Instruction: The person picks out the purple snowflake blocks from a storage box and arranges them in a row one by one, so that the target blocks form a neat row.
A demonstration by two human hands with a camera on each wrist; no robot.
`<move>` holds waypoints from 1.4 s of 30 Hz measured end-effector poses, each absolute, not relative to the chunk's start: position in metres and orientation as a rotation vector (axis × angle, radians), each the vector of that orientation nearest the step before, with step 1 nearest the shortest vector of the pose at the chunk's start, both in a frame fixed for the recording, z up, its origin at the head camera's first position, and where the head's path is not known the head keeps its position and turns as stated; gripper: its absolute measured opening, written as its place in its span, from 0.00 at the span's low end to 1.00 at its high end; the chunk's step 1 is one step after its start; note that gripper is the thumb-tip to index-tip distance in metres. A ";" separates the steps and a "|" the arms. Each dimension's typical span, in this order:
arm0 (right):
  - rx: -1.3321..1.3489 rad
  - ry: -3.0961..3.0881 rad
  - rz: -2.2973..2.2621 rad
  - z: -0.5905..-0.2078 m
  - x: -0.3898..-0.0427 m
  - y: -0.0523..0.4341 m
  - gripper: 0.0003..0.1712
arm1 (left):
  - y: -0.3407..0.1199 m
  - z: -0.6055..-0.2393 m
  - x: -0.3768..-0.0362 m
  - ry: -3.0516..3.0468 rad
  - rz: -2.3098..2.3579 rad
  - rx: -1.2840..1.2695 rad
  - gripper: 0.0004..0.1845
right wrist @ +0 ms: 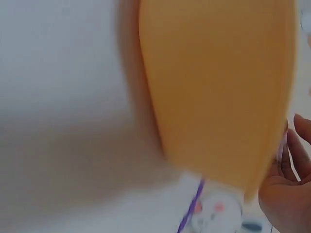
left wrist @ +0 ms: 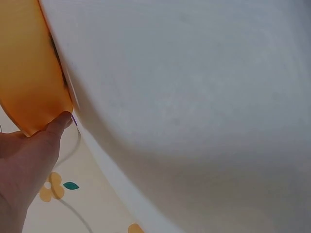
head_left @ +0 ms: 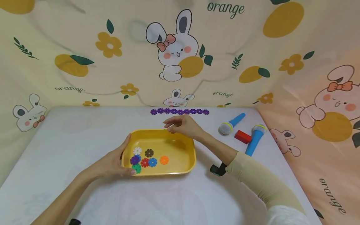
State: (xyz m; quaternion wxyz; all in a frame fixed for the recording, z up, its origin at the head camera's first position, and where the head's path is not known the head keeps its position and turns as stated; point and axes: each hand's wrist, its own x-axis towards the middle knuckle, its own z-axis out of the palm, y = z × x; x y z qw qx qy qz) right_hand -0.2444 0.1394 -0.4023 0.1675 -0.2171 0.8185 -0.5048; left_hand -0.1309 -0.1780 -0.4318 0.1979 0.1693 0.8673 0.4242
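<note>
A yellow plastic tray (head_left: 180,168) stands tilted toward me in the head view. My left hand (head_left: 113,161) grips its left end, the thumb over the near corner by a green disc (head_left: 136,169). Inside lie several notched flower-shaped discs: white (head_left: 137,151), brown (head_left: 149,152), purple (head_left: 135,160), red (head_left: 144,162), blue (head_left: 152,162) and orange (head_left: 164,160). Above the far rim is my right hand (head_left: 185,126), fingers pointing left and loosely bent. No disc shows clearly in it; a pale spot near its fingertips is too small to tell.
A row of joined purple discs (head_left: 174,111) lies along the table's back edge. To the right are two blue toy microphones (head_left: 226,128) (head_left: 254,140) and a red block (head_left: 242,137). Printed cloth (head_left: 129,72) hangs behind the white table (head_left: 92,131).
</note>
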 end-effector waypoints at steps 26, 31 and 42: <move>-1.096 2.266 -0.962 -0.452 -0.200 0.028 0.15 | -0.179 -0.432 -0.132 2.431 1.186 0.558 0.69; -1.262 2.296 -0.887 -0.455 -0.198 0.026 0.14 | -0.180 -0.432 -0.132 2.422 1.195 0.568 0.68; -1.277 2.273 -0.940 -0.459 -0.196 0.026 0.10 | -0.181 -0.437 -0.132 2.425 1.194 0.553 0.68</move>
